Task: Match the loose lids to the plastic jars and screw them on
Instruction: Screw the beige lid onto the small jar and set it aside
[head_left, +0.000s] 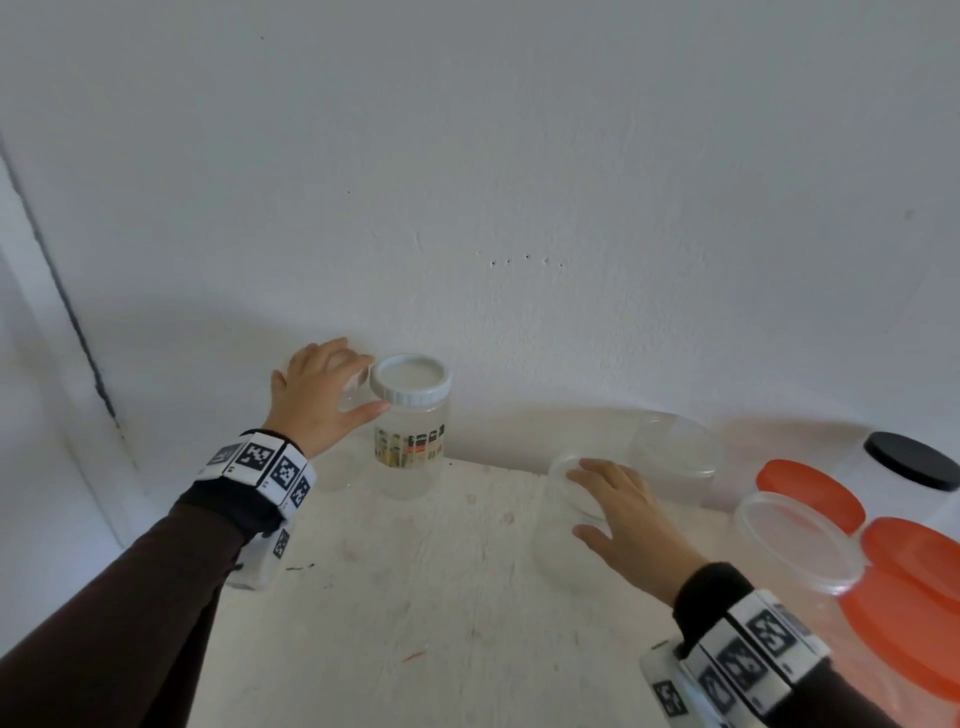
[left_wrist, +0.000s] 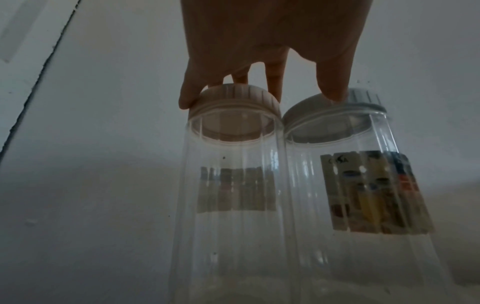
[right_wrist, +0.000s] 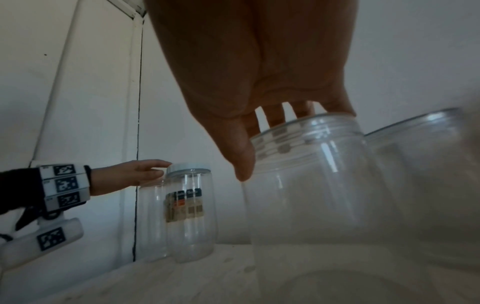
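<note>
Two tall clear jars stand side by side against the wall. The labelled one (head_left: 410, 457) carries a white lid (head_left: 410, 382). My left hand (head_left: 322, 392) lies over the other jar's white lid (left_wrist: 233, 100), fingers spread around it, while the thumb touches the neighbouring lid (left_wrist: 335, 96). A wide clear jar (head_left: 571, 519) with an open mouth stands in the middle. My right hand (head_left: 631, 519) hovers over its rim (right_wrist: 306, 125), fingers straight across the mouth and thumb beside the neck. A loose clear lid (head_left: 795, 540) lies at the right.
A second wide clear jar (head_left: 675, 457) stands behind the right hand. Orange lids (head_left: 810, 493) and an orange container (head_left: 904, 623) crowd the right edge, beside a jar with a black lid (head_left: 911, 460). The white wall (head_left: 519, 208) bounds the back of the table (head_left: 415, 597).
</note>
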